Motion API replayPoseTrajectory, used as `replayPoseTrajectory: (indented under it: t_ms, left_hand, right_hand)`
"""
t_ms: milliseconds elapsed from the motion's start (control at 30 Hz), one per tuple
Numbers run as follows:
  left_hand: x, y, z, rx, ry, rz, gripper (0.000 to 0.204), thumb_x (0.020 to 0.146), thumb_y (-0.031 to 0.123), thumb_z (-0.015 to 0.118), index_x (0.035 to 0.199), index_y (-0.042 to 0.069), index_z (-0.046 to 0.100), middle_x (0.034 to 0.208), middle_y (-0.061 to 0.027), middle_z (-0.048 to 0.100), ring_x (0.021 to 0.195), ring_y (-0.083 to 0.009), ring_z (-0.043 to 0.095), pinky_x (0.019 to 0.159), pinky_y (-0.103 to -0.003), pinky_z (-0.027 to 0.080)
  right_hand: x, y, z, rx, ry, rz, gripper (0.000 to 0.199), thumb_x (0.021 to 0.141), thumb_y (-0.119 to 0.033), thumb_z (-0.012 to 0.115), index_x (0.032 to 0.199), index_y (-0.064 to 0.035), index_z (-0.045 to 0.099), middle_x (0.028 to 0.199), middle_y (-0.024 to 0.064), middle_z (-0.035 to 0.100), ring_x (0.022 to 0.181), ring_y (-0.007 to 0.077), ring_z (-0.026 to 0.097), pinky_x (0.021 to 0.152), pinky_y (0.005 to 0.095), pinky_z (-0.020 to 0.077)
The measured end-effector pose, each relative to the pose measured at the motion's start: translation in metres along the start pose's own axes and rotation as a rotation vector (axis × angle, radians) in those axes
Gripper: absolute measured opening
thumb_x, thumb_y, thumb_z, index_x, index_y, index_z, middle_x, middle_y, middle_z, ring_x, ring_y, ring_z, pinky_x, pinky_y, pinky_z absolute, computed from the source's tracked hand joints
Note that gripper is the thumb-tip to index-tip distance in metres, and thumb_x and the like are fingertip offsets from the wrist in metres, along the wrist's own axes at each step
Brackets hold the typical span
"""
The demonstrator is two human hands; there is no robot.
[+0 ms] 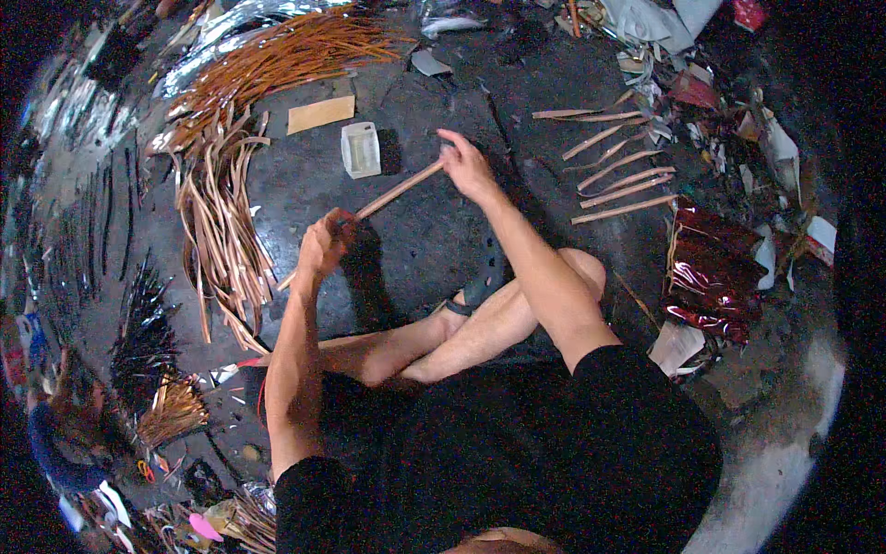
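Tan strip (399, 192) slants above the floor (434, 258) between both hands: the left hand (325, 242) is curled round it, and the right hand (466, 168) pinches its upper end. Ahead of the left hand sits a white plastic container (367, 164); left of it, a strip bundle (221, 231); right of the right hand, separate strips (628, 190).

In my view, one long, narrow, light-brown strip (397, 194), material unclear to me; nearly straight; slanting, its upper end at the right hand (467, 170); passing through the curled left hand (322, 245); lower end protruding beyond.
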State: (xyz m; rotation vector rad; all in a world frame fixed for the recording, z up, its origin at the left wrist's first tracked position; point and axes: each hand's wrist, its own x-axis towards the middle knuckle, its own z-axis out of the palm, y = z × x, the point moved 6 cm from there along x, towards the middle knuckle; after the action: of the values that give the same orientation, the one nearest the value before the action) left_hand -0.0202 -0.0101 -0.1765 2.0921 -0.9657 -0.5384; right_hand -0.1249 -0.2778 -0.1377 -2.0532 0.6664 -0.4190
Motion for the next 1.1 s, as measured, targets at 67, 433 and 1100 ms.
replayPoseTrajectory:
  t_ms: [67,433,1100]
  left_hand:
    - [-0.001,0.004,-0.006,-0.018,0.022,0.012,0.018,0.083,0.016,0.056,0.100,0.011,0.061,0.080,-0.0172,0.065,0.072,-0.0320,0.063,0.066,-0.038,0.048]
    - [-0.004,-0.057,-0.004,-0.074,-0.177,-0.045,0.022,0.080,0.016,0.059,0.098,0.003,0.062,0.075,-0.0118,0.066,0.068,-0.0178,0.063,0.061,-0.031,0.048]
    - [0.010,-0.036,0.012,-0.291,-0.174,-0.128,0.019,0.085,0.013,0.056,0.099,0.002,0.061,0.074,-0.0065,0.066,0.061,-0.0143,0.059,0.058,-0.030,0.048]
  right_hand:
    - [-0.026,0.021,-0.017,0.144,-0.231,0.377,0.047,0.095,-0.020,0.042,0.141,-0.0227,0.031,0.079,0.0099,0.062,0.059,0.0126,0.055,0.053,0.0282,0.0488]
    - [-0.079,0.000,0.096,-0.363,-0.557,0.186,0.054,0.091,-0.018,0.045,0.140,-0.0326,0.029,0.067,0.0169,0.060,0.053,0.0258,0.059,0.051,0.0390,0.0493]
    - [-0.004,-0.061,0.058,-0.290,0.033,-0.378,0.040,0.068,-0.015,0.071,0.104,-0.0101,0.054,0.122,0.0180,0.042,0.113,0.0328,0.043,0.093,0.0416,0.0384]
